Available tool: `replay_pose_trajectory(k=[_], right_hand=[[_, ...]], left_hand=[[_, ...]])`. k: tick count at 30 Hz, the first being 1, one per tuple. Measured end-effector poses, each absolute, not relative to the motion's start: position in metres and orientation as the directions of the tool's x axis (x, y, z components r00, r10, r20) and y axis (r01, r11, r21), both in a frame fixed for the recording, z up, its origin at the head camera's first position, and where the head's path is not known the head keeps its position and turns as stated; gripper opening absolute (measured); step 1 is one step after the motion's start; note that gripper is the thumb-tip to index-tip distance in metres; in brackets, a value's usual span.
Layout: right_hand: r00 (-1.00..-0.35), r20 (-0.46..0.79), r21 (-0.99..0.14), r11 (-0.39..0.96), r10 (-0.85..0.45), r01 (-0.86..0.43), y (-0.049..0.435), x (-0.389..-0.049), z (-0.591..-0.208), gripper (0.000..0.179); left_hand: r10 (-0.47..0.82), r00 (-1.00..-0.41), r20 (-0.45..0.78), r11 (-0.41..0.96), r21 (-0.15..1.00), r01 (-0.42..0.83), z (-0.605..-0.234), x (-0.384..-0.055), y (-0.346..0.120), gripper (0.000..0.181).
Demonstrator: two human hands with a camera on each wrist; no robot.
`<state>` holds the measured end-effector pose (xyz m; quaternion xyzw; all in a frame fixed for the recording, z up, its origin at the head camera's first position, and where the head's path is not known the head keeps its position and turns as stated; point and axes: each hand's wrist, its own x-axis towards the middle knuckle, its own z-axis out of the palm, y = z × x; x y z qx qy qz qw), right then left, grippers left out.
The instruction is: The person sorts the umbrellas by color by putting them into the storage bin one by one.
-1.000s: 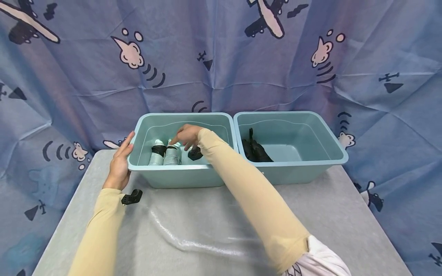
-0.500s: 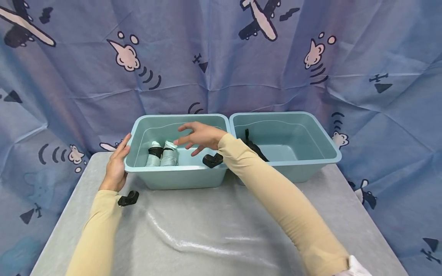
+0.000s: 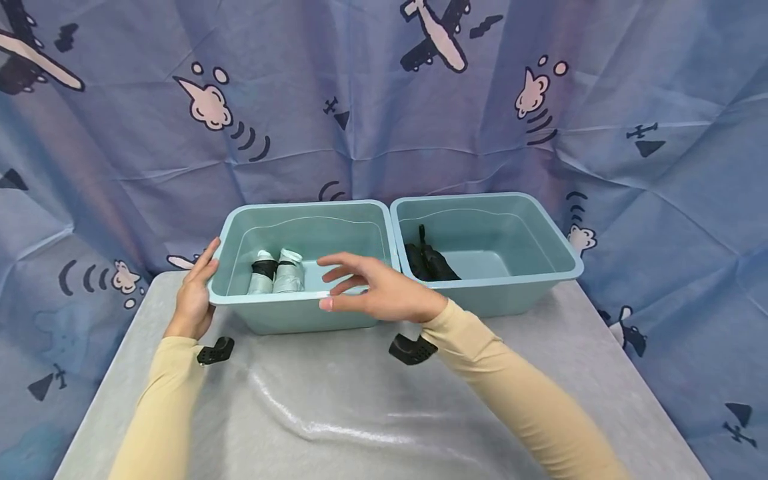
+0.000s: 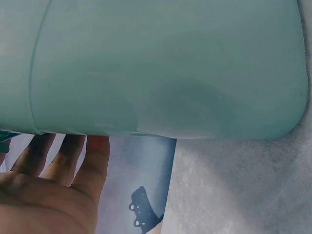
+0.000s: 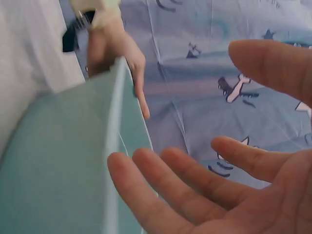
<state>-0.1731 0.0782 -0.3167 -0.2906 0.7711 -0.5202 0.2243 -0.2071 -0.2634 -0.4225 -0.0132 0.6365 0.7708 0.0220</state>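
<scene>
My left hand (image 3: pixel 193 303) lies along the left end of the left teal bin (image 3: pixel 288 313), its fingers straight against the outer wall by the rim. In the left wrist view those fingers (image 4: pixel 97 156) reach up the bin's side. Over the front rim of that bin hovers my right hand (image 3: pixel 384 290), fingers spread and slightly bent, nothing in them. The right wrist view shows the right palm (image 5: pixel 273 204) bare beside the rim. Inside the left bin, side by side at the left, lean two pale green rolled bundles (image 3: pixel 291 273) with black bands.
A second teal bin (image 3: pixel 516 293) stands right beside the first. At its left end lie dark black bundles (image 3: pixel 437 263), one with a strap sticking up. Both bins rest on a grey covered table (image 3: pixel 336 400), with a blue patterned curtain (image 3: pixel 360 100) behind.
My right hand has come out from over the pale bundles, moving right and toward me to the front rim, its fingers spreading. The left hand stays at the bin; the view shifted slightly.
</scene>
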Motion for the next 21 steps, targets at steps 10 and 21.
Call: replay_pose_trajectory(k=[10,21], right_hand=[[-0.761,0.086,-0.879,0.311,-0.643,-0.361,0.119,-0.122,-0.356,0.062],[-0.879,0.233,-0.577,0.669,-0.416,-0.469,0.198,-0.096,-0.409,0.059]], left_hand=[[0.011,-0.999,-0.034,-0.191,0.981,-0.036,-0.421,-0.207,-0.269,0.057],[-0.343,-0.932,0.115,0.255,0.967,0.025,-0.405,-0.192,-0.259,0.05]])
